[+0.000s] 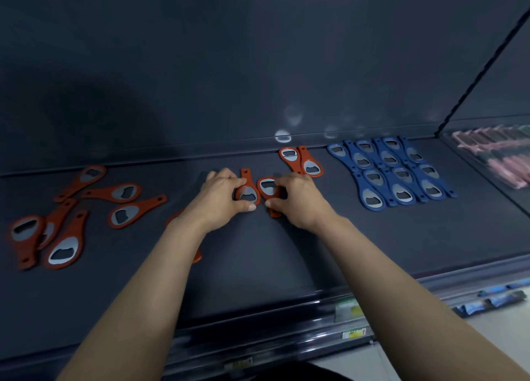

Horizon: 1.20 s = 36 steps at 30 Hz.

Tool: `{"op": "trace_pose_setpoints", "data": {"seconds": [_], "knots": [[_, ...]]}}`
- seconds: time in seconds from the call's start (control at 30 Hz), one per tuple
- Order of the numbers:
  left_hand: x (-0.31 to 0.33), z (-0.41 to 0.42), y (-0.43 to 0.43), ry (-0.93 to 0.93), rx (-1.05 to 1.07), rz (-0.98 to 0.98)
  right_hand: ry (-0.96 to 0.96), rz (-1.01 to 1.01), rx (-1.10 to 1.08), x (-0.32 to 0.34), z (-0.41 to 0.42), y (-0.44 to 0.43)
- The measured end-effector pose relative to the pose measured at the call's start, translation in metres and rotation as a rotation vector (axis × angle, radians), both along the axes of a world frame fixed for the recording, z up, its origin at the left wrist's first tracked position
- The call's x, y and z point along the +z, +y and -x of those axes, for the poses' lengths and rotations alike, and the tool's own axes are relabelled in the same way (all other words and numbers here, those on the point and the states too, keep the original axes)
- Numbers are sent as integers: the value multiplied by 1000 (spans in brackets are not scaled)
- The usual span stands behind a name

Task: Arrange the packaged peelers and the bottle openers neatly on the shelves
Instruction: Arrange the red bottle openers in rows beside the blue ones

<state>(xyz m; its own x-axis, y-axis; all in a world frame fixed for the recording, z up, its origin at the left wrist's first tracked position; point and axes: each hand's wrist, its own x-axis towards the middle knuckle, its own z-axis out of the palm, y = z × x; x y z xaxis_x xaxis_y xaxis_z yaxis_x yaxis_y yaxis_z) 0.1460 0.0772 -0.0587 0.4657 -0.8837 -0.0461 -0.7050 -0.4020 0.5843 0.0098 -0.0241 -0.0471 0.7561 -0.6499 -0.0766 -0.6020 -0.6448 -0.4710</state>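
Already the blue openers [393, 174] lie tidy; left hand [220, 200] and right hand [299, 201] pinch two orange openers [248, 193]; a loose heap [68, 237] remains.

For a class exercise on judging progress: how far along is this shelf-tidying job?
Done: the blue openers lie in a tight block, and a first orange pair lies head to tail at the back. In hand: the left hand and right hand each grip one opener of a second orange pair. Left: the loose orange openers scattered on the shelf's left side.
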Motion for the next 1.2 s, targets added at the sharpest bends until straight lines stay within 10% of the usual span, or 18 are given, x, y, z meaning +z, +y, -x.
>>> {"op": "trace_pose_setpoints", "data": {"seconds": [1.2], "knots": [[-7,0,-9,38,121,224,-102,-42,62,2,-4,22]]}}
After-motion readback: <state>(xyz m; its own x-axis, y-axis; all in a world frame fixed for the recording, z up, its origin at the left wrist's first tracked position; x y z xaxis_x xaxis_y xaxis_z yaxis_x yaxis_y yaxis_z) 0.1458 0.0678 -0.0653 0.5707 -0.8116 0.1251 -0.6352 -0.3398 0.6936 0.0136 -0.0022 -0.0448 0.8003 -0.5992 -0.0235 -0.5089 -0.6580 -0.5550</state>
